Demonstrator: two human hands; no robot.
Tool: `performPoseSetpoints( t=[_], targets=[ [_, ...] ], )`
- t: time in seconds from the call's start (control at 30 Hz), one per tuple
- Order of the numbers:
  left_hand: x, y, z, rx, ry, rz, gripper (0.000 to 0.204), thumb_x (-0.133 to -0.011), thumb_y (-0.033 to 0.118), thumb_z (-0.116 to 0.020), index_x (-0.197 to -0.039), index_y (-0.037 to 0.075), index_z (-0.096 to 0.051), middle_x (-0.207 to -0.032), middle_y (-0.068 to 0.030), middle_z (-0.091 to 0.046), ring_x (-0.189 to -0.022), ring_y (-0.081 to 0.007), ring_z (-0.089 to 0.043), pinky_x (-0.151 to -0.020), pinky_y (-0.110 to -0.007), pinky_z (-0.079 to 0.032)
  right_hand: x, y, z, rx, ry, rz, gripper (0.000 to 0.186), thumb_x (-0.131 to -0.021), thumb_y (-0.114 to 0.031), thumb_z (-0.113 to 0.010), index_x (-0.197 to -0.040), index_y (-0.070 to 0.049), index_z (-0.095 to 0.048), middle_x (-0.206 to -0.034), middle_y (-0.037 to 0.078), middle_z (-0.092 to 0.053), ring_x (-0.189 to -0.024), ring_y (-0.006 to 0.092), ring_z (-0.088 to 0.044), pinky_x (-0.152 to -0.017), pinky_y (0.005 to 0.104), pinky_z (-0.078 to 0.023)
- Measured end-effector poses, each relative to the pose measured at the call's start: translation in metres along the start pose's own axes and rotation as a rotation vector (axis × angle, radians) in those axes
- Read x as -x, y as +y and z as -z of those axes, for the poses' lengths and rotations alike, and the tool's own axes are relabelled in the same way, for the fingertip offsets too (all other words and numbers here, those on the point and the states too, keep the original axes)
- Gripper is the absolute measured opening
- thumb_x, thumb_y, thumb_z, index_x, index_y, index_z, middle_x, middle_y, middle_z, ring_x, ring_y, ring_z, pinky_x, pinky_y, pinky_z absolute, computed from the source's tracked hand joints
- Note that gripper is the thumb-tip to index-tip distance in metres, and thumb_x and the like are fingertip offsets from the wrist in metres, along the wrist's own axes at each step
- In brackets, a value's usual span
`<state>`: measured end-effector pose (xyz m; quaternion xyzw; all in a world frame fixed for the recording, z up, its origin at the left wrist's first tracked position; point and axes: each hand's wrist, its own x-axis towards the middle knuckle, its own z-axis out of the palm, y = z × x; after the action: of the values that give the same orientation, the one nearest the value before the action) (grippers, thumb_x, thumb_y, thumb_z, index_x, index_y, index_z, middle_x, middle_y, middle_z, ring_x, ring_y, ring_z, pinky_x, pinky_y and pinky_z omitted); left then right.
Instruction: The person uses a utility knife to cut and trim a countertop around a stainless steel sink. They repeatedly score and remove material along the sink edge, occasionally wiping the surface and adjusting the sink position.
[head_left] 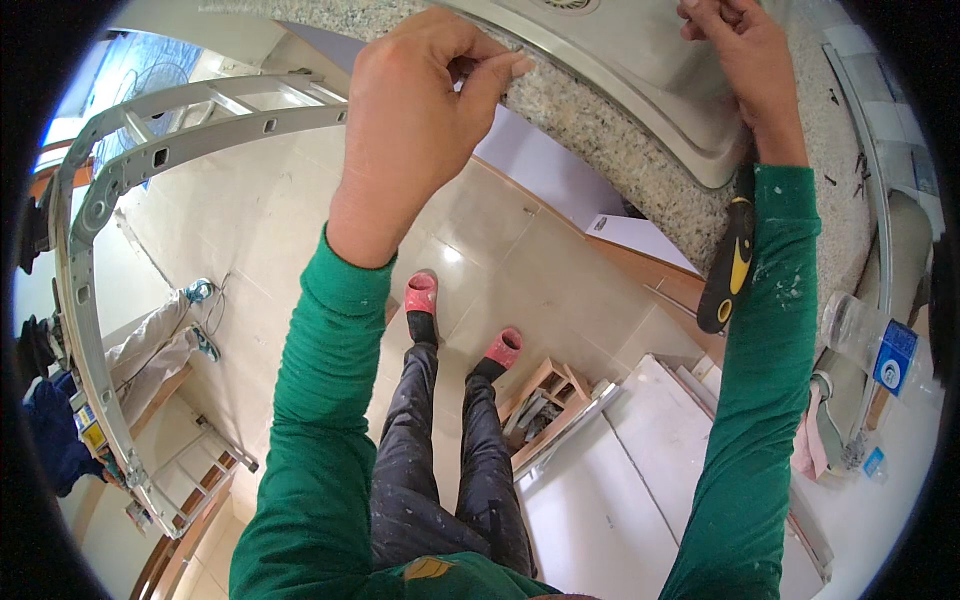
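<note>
My left hand (415, 125) is closed in a pinch over the front edge of the speckled granite countertop (590, 125). Its thumb and forefinger meet beside the rim of the metal sink (650, 75); whatever they hold is too small to make out. Over the sink's right part, my right hand (750, 65) has its fingers curled together near the top of the view, and their contents cannot be made out. A tool with a black and yellow handle (728, 270) juts over the counter edge beside my right sleeve; its far end is hidden.
An aluminium ladder (190, 140) stands on the left. Below the counter, a white cabinet door (640, 240) hangs open. A wooden toolbox (545, 410) sits by my feet, near white panels (600, 500). A plastic bottle (855, 325) lies at right. Another person's legs (155, 350) show at left.
</note>
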<state>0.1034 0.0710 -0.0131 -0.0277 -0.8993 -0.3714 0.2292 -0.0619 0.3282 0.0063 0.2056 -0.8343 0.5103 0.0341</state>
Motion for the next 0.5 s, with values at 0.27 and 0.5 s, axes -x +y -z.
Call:
performPoseSetpoints(
  t=[0.27, 0.5],
  targets=[
    [-0.01, -0.007, 0.016, 0.016, -0.134, -0.097, 0.018, -0.09, 0.016, -0.086, -0.091, 0.0, -0.078, -0.081, -0.0077, -0.071, -0.071, -0.0168, -0.064, -0.066, -0.033, -0.051, -0.002, 0.003, 0.0, -0.044, 0.011, -0.074, 0.027, -0.104, -0.01, -0.069, -0.126, 0.006, -0.068, -0.086, 0.001, -0.068, -0.076, 0.0105, -0.064, -0.071, 0.0273, -0.053],
    [-0.017, -0.006, 0.021, 0.045, -0.197, -0.069, 0.017, -0.09, 0.014, -0.084, -0.092, -0.001, -0.077, -0.084, -0.0109, -0.07, -0.073, -0.0226, -0.065, -0.069, -0.034, -0.052, -0.006, 0.011, -0.01, -0.075, 0.012, -0.084, 0.029, -0.102, -0.009, -0.067, -0.128, 0.004, -0.069, -0.091, 0.006, -0.071, -0.08, 0.0134, -0.068, -0.074, 0.0281, -0.055]
  ],
)
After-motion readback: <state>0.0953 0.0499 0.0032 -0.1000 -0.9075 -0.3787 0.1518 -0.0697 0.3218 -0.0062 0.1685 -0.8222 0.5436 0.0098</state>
